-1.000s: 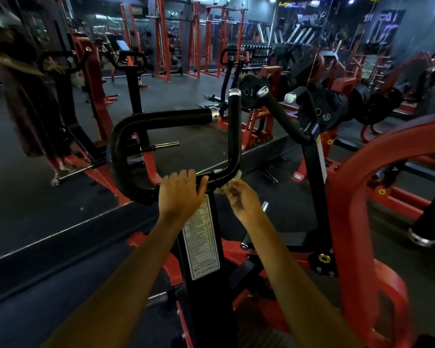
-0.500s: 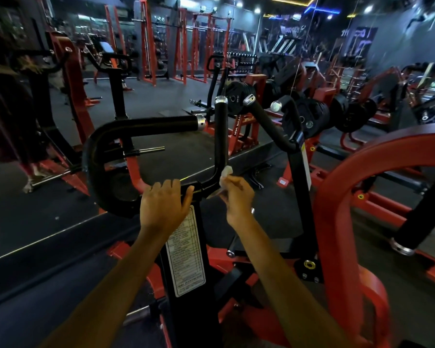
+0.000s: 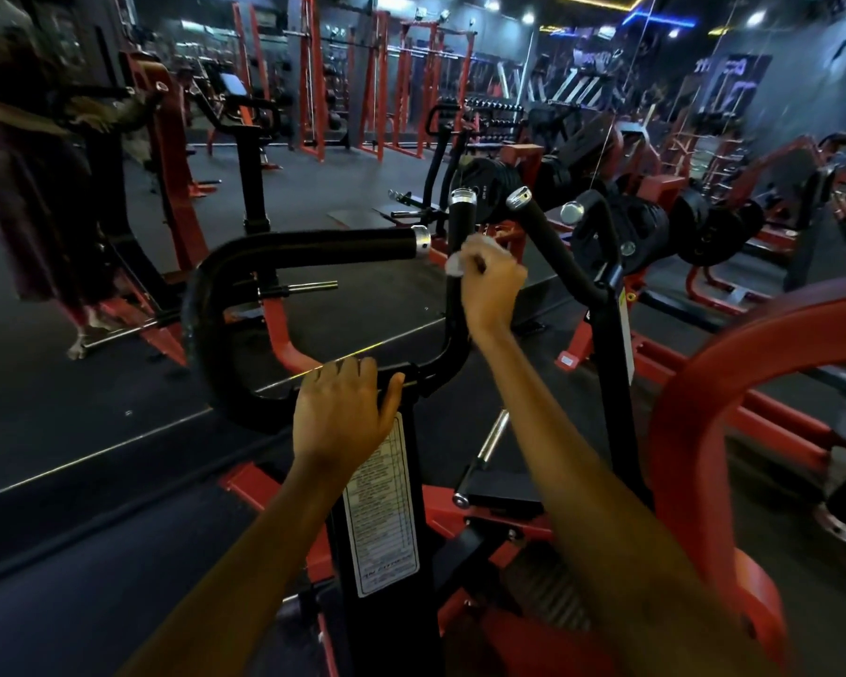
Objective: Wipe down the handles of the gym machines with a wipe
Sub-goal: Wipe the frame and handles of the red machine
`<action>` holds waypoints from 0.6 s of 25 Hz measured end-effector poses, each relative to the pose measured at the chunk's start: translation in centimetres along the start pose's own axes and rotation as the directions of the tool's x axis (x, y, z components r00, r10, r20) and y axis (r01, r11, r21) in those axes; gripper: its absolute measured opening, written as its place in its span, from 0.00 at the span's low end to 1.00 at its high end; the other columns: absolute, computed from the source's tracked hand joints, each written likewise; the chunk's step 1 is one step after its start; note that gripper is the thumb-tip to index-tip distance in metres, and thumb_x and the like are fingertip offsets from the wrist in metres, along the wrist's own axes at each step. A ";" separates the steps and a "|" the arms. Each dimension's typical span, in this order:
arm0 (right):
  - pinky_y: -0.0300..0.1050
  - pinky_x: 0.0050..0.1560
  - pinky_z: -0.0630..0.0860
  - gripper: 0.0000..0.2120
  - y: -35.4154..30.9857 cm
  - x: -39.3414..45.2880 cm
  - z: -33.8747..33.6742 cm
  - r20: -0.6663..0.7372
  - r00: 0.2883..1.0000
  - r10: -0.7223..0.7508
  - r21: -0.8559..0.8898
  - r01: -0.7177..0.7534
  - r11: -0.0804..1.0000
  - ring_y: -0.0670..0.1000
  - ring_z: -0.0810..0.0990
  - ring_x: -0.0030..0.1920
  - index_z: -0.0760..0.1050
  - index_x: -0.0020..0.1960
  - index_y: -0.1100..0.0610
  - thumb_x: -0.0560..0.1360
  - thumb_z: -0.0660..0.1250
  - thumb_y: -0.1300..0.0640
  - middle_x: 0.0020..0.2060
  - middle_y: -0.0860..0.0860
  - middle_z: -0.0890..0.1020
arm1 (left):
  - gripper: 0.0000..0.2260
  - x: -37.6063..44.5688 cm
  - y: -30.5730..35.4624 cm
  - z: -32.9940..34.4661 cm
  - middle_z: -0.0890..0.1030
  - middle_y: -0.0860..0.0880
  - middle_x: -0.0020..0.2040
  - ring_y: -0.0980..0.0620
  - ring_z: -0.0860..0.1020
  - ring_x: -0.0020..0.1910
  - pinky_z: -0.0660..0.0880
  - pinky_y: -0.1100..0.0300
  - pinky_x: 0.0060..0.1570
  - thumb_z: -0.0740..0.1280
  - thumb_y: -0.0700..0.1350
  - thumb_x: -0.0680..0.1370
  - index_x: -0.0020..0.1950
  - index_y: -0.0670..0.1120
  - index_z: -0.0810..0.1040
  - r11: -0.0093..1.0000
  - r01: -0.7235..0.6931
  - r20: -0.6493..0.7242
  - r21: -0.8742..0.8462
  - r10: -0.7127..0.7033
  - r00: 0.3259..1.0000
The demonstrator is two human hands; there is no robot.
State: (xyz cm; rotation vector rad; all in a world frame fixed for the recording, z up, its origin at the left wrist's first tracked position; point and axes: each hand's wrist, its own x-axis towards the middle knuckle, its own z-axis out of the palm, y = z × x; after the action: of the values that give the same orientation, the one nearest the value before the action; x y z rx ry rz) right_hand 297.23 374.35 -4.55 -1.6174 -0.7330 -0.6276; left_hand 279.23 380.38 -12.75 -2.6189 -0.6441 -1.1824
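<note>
A black gym machine stands in front of me with an upright handle (image 3: 461, 222) and a horizontal handle (image 3: 333, 249), both tipped with silver caps. My right hand (image 3: 489, 285) is wrapped round the upright handle about halfway up, with a white wipe (image 3: 460, 259) pressed between fingers and bar. My left hand (image 3: 345, 412) grips the black crossbar at the top of the machine's post, just above a white instruction label (image 3: 382, 510).
A second angled black handle (image 3: 553, 241) rises to the right. A thick red frame arm (image 3: 733, 368) curves at the right. Weight plates (image 3: 655, 227) and red racks fill the background; a mirror at the left shows a person's reflection.
My right hand has slid with the wipe up the upright handle, from its lower bend to about the middle. My left hand has stayed on the crossbar. The camera has tilted slightly.
</note>
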 end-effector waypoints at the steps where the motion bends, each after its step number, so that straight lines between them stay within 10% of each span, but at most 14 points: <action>1: 0.20 0.44 0.68 0.04 -0.2 1.6 0.0 -0.018 1.000 -0.023 0.016 0.023 1.000 0.44 0.78 0.40 0.79 0.43 0.67 0.73 0.65 0.70 0.39 0.53 0.81 | 0.21 0.0 0.0 0.0 0.76 0.46 0.30 0.47 0.76 0.28 0.72 0.55 0.31 0.53 0.56 0.78 0.37 0.43 0.76 1.000 0.002 -0.004 0.005 -0.002 1.000; 4: 0.30 0.52 0.73 0.06 -0.3 5.1 0.8 0.127 0.984 -0.122 -0.055 0.130 0.990 0.50 0.81 0.48 0.78 0.45 0.66 0.76 0.62 0.67 0.47 0.59 0.82 | 0.22 -0.1 0.0 0.2 0.76 0.47 0.29 0.47 0.75 0.28 0.72 0.56 0.32 0.52 0.56 0.77 0.36 0.43 0.76 1.000 0.003 -0.015 0.007 -0.003 1.000; 7: 0.31 0.64 0.56 0.16 1.1 4.8 1.4 0.399 0.916 -0.031 -0.244 0.138 0.960 0.56 0.68 0.68 0.70 0.67 0.65 0.80 0.57 0.65 0.71 0.62 0.64 | 0.22 -0.1 0.0 0.2 0.75 0.47 0.28 0.47 0.75 0.27 0.72 0.56 0.31 0.52 0.56 0.78 0.36 0.43 0.76 1.000 0.000 -0.023 0.007 0.000 1.000; 15: 0.30 0.57 0.67 0.16 1.4 0.0 -1.8 0.454 0.890 -0.037 -0.273 0.179 0.945 0.56 0.78 0.58 0.71 0.67 0.62 0.80 0.56 0.65 0.59 0.62 0.78 | 0.22 -0.1 0.0 0.1 0.75 0.47 0.29 0.48 0.75 0.27 0.71 0.57 0.31 0.52 0.56 0.78 0.37 0.43 0.76 1.000 0.006 0.006 -0.029 -0.006 1.000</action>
State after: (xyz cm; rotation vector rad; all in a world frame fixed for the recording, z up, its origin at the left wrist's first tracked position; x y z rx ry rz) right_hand 298.29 372.45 -5.24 -2.0561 -1.1105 -0.4689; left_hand 279.22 380.33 -12.88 -2.6473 -0.6414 -1.1952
